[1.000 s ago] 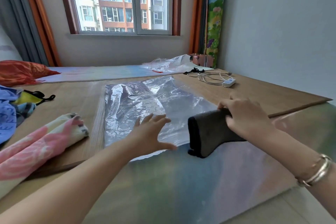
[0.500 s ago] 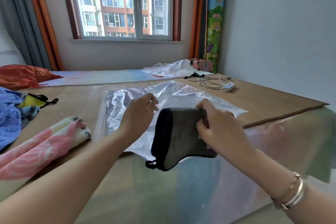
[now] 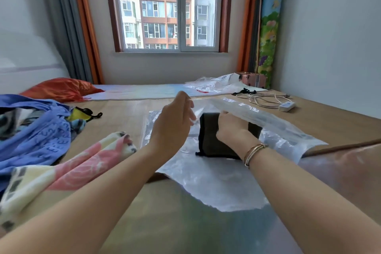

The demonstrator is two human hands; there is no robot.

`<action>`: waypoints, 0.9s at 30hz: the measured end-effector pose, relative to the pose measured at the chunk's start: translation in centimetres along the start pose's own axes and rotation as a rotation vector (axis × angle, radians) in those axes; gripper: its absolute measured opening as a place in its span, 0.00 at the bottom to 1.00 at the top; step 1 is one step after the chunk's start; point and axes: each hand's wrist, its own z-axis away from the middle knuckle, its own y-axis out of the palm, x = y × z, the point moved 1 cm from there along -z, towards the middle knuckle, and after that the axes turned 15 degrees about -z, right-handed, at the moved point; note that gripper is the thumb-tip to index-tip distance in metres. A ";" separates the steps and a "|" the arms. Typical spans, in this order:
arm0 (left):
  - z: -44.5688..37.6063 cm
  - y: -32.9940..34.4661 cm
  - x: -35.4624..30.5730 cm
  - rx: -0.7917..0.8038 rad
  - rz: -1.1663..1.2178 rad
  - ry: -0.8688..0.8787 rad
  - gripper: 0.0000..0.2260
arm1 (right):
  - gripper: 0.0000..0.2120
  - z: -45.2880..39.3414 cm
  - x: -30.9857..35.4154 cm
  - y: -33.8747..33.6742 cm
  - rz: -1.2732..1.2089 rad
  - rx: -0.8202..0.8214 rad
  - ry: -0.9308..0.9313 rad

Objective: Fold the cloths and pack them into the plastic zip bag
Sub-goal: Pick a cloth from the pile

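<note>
Folded dark cloth (image 3: pixel 208 136) at mouth of plastic zip bag (image 3: pixel 216 181), long axis across; right hand (image 3: pixel 231 128) grips it, pushing inward. Left hand (image 3: pixel 175 122) pinches upper bag film, lifted. More cloths: pink towel (image 3: pixel 68 169), blue cloth (image 3: pixel 35 136) left on bed mat (image 3: pixel 329 126). Window ahead.

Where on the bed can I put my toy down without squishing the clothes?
There is bare mat between the yellow pouch and the plastic zip bag, and more on the right between the white cable and the bag. The left side is crowded with the blue cloth and pink patterned cloth.
</note>
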 end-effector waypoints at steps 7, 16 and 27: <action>-1.9 1.6 0.5 0.210 -0.006 -0.022 0.22 | 0.49 -0.7 -0.5 6.2 -0.334 0.595 -0.022; -4.7 5.7 4.4 0.292 -0.485 -0.059 0.20 | 0.38 -2.6 -2.4 7.1 -0.416 0.455 -0.113; -11.2 10.1 5.4 0.157 -0.198 -0.142 0.11 | 0.30 -8.6 -1.7 10.7 0.090 0.380 -0.153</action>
